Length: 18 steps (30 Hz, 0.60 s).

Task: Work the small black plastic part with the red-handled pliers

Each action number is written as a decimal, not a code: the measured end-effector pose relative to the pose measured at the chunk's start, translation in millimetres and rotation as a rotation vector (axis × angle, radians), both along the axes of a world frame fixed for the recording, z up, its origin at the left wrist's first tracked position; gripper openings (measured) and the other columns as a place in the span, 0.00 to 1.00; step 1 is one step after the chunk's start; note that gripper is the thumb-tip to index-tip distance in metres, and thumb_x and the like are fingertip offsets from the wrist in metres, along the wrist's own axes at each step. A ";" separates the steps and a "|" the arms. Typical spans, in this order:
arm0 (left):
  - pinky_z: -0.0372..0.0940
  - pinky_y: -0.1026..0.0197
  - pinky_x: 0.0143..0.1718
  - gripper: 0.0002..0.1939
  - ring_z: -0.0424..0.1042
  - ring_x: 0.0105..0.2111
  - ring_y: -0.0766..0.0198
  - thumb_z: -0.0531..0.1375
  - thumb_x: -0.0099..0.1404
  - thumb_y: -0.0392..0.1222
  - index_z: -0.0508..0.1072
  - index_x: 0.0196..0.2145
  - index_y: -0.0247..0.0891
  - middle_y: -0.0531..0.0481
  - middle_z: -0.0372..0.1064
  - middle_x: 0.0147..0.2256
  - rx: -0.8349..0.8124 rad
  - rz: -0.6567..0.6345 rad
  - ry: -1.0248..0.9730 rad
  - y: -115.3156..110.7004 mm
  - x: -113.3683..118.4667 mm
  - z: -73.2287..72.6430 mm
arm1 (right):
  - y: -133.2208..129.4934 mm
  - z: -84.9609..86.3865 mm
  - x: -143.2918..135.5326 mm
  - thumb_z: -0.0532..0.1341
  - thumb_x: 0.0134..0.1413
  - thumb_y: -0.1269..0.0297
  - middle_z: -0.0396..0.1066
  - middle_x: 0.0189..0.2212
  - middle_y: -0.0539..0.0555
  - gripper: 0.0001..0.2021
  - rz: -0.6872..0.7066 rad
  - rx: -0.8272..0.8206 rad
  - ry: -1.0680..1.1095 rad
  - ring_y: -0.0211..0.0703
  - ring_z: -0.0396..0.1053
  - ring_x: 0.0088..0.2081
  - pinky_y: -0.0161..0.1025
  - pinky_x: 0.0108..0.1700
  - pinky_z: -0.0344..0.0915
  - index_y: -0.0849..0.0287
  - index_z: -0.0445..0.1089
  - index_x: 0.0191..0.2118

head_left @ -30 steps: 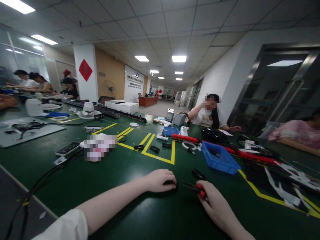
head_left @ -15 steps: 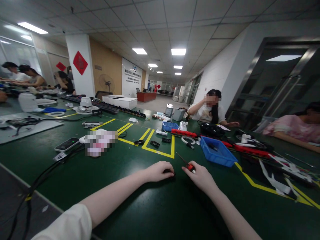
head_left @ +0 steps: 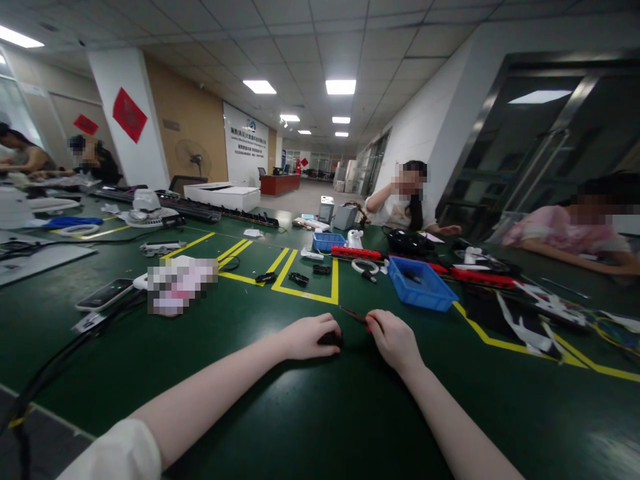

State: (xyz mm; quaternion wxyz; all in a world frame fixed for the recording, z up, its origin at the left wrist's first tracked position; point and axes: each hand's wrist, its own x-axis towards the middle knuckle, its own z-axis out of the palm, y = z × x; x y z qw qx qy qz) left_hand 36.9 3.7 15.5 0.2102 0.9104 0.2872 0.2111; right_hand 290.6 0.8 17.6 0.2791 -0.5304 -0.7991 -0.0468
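My left hand (head_left: 311,337) rests low over the green table, its fingers curled round a small black part (head_left: 330,339) that is mostly hidden. Across a narrow gap, my right hand (head_left: 397,339) grips a screwdriver (head_left: 356,315) with a red and black handle. Its thin shaft points left and away from me, with the tip beyond my left fingertips and apart from the black part. Several small black parts lie farther off, among them one black piece (head_left: 299,279) inside a yellow taped outline (head_left: 307,297) and another black piece (head_left: 266,277) by its left side.
To the right stands a blue bin (head_left: 423,285) with a dark item inside, near a white cable (head_left: 364,270) and red strips (head_left: 356,253). A pixelated pale object (head_left: 183,283) and a black device (head_left: 105,293) with cables lie left. Co-workers sit around.
The view has turned slightly to the right, so the surroundings have shifted left. My right fingers now cover more of the screwdriver's handle, and its shaft lies flatter. My left hand still holds the black part.
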 end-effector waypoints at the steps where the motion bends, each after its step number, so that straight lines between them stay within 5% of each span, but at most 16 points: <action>1: 0.66 0.58 0.45 0.14 0.71 0.44 0.58 0.61 0.68 0.48 0.71 0.47 0.38 0.46 0.69 0.46 -0.041 0.012 -0.033 0.6 -0.3 -0.8 | -0.2 -0.3 -0.1 0.43 0.68 0.50 0.73 0.32 0.56 0.22 -0.002 0.010 0.005 0.45 0.69 0.35 0.41 0.38 0.62 0.55 0.68 0.35; 9: 0.67 0.60 0.41 0.13 0.71 0.38 0.63 0.52 0.74 0.47 0.69 0.46 0.35 0.47 0.73 0.41 -0.258 0.097 -0.257 7.2 -0.8 -2.7 | -1.2 0.6 -4.2 0.42 0.69 0.54 0.74 0.33 0.55 0.21 0.008 -0.001 0.025 0.44 0.69 0.36 0.40 0.38 0.62 0.55 0.69 0.36; 18: 0.66 0.58 0.48 0.13 0.71 0.47 0.58 0.59 0.69 0.46 0.70 0.47 0.37 0.44 0.71 0.48 -0.126 0.007 -0.106 3.9 -1.4 0.7 | 2.5 -3.0 -3.1 0.40 0.68 0.58 0.74 0.36 0.57 0.22 0.049 -0.022 0.028 0.46 0.69 0.38 0.42 0.41 0.63 0.58 0.70 0.40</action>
